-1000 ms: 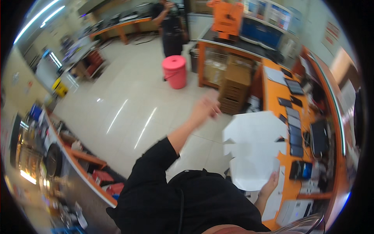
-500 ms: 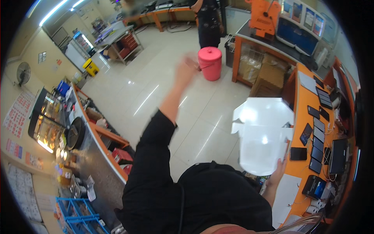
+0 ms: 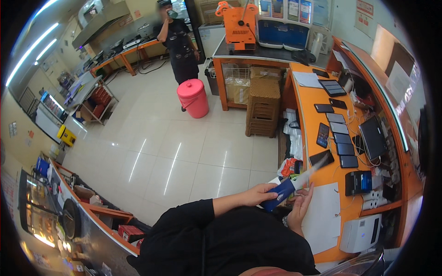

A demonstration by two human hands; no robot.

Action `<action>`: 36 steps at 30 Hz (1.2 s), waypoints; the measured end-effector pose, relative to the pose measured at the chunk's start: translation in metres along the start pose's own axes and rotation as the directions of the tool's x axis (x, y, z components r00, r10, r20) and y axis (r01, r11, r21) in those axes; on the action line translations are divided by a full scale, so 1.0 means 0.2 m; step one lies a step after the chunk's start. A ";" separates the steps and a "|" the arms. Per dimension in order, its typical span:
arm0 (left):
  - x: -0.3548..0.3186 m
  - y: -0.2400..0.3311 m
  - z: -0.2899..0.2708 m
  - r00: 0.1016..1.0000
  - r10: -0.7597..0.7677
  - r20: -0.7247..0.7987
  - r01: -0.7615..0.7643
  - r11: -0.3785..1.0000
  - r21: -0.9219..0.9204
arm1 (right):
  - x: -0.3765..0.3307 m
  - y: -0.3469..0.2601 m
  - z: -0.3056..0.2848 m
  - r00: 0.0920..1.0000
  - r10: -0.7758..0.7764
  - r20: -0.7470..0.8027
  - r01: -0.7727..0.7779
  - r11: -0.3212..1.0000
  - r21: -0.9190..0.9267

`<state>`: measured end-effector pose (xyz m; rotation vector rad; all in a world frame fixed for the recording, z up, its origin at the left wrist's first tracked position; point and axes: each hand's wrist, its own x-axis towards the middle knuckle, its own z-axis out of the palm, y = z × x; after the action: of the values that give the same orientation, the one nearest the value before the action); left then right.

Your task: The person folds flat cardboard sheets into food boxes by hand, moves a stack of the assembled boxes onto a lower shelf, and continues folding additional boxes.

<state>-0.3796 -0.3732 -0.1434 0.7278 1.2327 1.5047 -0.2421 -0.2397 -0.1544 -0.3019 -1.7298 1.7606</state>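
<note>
A flat, folding carton, blue on one side and white on the other, is tilted nearly edge-on in front of my body. My left hand is closed on its blue panel. Beside its near edge is my right hand, fingers bent around that edge and partly hidden by it. The white end of the carton is smeared by motion and reaches over a black tablet on the orange counter. White paper lies on the counter beside my right hand.
Several phones and tablets with white cables cover the counter, near a card terminal and a white printer-like box. Stacked brown stools and a pink lidded bucket stand on the floor. Farther back, a person raises a green cup.
My left hand has come back from its outstretched reach and taken hold of the carton. The carton has turned from its white face to edge-on. The view has swung right.
</note>
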 end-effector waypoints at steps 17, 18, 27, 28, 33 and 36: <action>-0.01 0.02 0.11 0.893 0.073 0.444 -0.185 0.959 0.215 | 0.02 -0.37 -0.06 0.928 -0.105 0.358 0.349 0.586 -0.731; 0.01 0.01 0.12 0.891 0.076 0.448 -0.190 0.958 0.215 | 0.01 -0.37 -0.08 0.928 -0.043 0.371 0.319 0.607 -0.728; 0.20 0.04 0.38 0.897 0.159 0.413 -0.436 0.471 0.766 | -0.19 -0.12 -0.17 0.910 0.330 -0.252 -0.280 0.936 0.213; 0.21 0.08 0.38 0.887 0.177 0.427 -0.458 0.463 0.759 | -0.18 -0.06 -0.24 0.835 0.522 -0.172 -0.443 0.825 0.350; 0.24 0.36 0.28 0.674 0.716 0.181 -0.405 0.152 0.902 | -0.30 -0.02 -0.50 0.905 0.252 -0.343 -0.193 0.961 0.198; 0.26 0.40 0.20 0.546 0.813 0.201 -0.264 -0.061 0.963 | -0.37 -0.12 -0.55 0.893 0.250 -0.373 -0.171 0.957 0.232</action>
<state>-0.3858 -0.3088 -0.0631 2.1043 2.5718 1.4040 -0.1151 -0.1955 -0.1638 -0.7345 -1.2604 1.8470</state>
